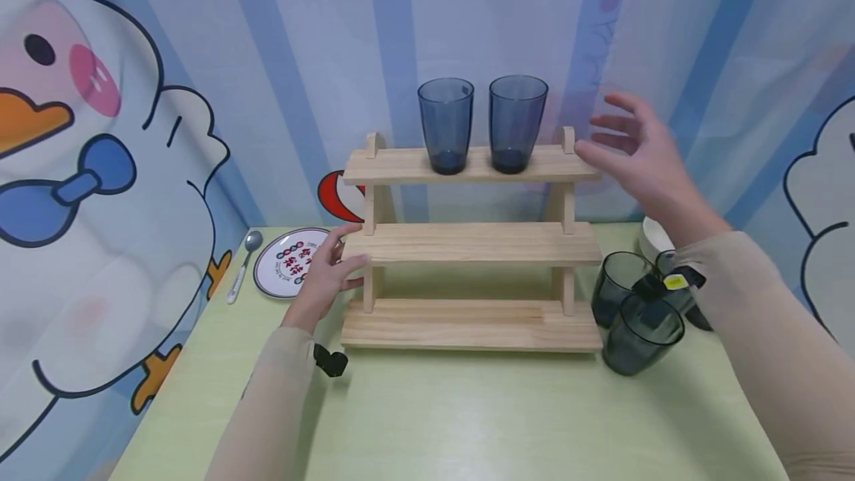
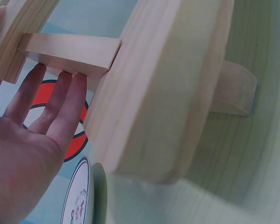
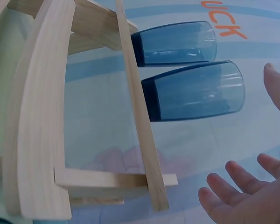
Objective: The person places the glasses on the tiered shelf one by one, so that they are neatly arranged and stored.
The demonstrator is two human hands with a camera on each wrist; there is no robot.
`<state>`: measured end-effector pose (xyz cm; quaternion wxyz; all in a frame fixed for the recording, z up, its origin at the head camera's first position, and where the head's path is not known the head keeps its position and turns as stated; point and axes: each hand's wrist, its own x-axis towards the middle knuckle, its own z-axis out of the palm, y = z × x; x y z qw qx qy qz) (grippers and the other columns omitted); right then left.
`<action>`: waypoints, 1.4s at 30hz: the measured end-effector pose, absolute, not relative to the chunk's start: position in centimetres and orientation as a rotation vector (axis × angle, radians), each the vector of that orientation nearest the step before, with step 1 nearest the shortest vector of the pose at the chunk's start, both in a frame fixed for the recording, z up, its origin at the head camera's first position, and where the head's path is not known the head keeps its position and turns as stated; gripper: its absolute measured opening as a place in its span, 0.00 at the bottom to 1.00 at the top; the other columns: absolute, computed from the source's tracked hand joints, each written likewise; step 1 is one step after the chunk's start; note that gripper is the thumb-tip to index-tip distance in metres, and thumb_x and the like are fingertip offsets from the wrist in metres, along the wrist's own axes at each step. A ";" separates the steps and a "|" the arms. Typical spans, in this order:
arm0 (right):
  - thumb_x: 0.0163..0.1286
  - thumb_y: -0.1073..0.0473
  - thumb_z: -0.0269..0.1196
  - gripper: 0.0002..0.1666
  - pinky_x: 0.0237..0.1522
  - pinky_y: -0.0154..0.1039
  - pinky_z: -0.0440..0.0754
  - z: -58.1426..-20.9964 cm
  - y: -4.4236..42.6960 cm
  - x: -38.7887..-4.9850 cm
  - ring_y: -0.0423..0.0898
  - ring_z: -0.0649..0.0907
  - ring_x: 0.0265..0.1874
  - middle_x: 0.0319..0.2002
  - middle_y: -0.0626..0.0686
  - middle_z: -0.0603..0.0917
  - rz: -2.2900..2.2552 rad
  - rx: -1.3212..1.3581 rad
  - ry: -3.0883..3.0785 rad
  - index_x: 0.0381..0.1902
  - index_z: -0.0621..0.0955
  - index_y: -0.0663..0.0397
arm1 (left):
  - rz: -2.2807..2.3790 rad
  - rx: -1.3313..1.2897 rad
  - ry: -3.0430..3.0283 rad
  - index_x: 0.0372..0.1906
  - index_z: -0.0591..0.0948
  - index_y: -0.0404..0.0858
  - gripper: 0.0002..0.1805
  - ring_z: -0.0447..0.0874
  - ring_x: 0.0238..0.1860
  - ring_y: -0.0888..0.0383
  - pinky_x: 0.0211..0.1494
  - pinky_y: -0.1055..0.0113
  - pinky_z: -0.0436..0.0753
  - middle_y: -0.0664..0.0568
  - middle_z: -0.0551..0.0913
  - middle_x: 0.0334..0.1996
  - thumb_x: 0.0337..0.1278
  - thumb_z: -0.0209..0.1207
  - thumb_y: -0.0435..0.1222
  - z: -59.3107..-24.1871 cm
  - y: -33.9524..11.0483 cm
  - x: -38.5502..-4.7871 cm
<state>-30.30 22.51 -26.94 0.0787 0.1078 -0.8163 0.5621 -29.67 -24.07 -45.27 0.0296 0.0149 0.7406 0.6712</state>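
A three-step wooden display shelf (image 1: 470,243) stands on the table. Two blue-tinted glasses, a left one (image 1: 446,125) and a right one (image 1: 517,123), stand upright on its top board. My left hand (image 1: 325,273) grips the left end of the middle board; in the left wrist view its fingertips (image 2: 60,93) touch the upright beneath. To the right of the top board, my right hand (image 1: 637,147) hangs in the air with spread, slightly bent fingers and holds nothing. The right wrist view shows that hand (image 3: 252,196) apart from both glasses (image 3: 196,93).
Several dark glasses (image 1: 643,336) cluster at the shelf's right, partly behind my right wrist. A white dish (image 1: 653,237) is half hidden behind them. Left of the shelf lie a printed plate (image 1: 283,266) and a spoon (image 1: 243,266). A duck-patterned curtain (image 1: 300,58) hangs behind.
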 end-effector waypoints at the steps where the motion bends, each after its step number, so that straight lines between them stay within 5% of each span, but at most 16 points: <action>1: 0.72 0.47 0.70 0.49 0.71 0.46 0.76 -27.1 23.0 -30.0 0.53 0.71 0.74 0.76 0.53 0.70 1.670 0.321 -2.444 0.83 0.58 0.29 | 2.069 0.046 2.283 0.77 0.67 0.56 0.35 0.71 0.71 0.38 0.61 0.38 0.83 0.44 0.67 0.76 0.70 0.66 0.39 -45.3 -24.1 -29.7; 6: 0.74 0.52 0.69 0.46 0.52 0.23 0.80 -27.9 25.0 -28.2 0.50 0.73 0.72 0.75 0.52 0.71 1.604 0.357 -2.449 0.82 0.59 0.31 | 2.073 0.048 2.279 0.77 0.68 0.57 0.35 0.71 0.71 0.38 0.61 0.38 0.83 0.44 0.67 0.76 0.70 0.67 0.39 -45.3 -24.1 -29.6; 14: 0.73 0.57 0.69 0.49 0.62 0.22 0.76 -29.9 27.1 -25.6 0.48 0.74 0.72 0.76 0.55 0.70 1.435 0.428 -2.518 0.83 0.58 0.33 | 2.080 0.055 2.264 0.77 0.67 0.56 0.36 0.71 0.71 0.38 0.62 0.38 0.83 0.43 0.66 0.77 0.69 0.67 0.38 -45.3 -24.3 -29.6; 22: 0.70 0.62 0.72 0.52 0.58 0.18 0.75 -32.3 28.7 -23.3 0.35 0.75 0.65 0.74 0.54 0.71 1.355 0.452 -2.572 0.83 0.59 0.33 | 2.078 0.058 2.257 0.77 0.67 0.56 0.36 0.71 0.71 0.38 0.61 0.38 0.83 0.43 0.66 0.76 0.68 0.67 0.38 -45.4 -24.3 -29.7; 35: 0.66 0.70 0.72 0.52 0.56 0.16 0.73 -36.2 30.5 -20.0 0.27 0.74 0.62 0.70 0.48 0.72 1.299 0.518 -2.586 0.82 0.62 0.42 | 2.077 0.063 2.260 0.77 0.67 0.56 0.36 0.71 0.71 0.38 0.61 0.39 0.84 0.44 0.66 0.77 0.69 0.67 0.39 -45.4 -24.2 -29.7; 42: 0.67 0.66 0.73 0.53 0.54 0.14 0.71 -38.0 31.6 -18.7 0.22 0.72 0.61 0.71 0.50 0.73 1.268 0.488 -2.634 0.83 0.60 0.40 | 2.090 0.065 2.252 0.77 0.68 0.56 0.36 0.71 0.70 0.38 0.60 0.38 0.84 0.44 0.66 0.77 0.68 0.67 0.38 -45.3 -24.2 -29.6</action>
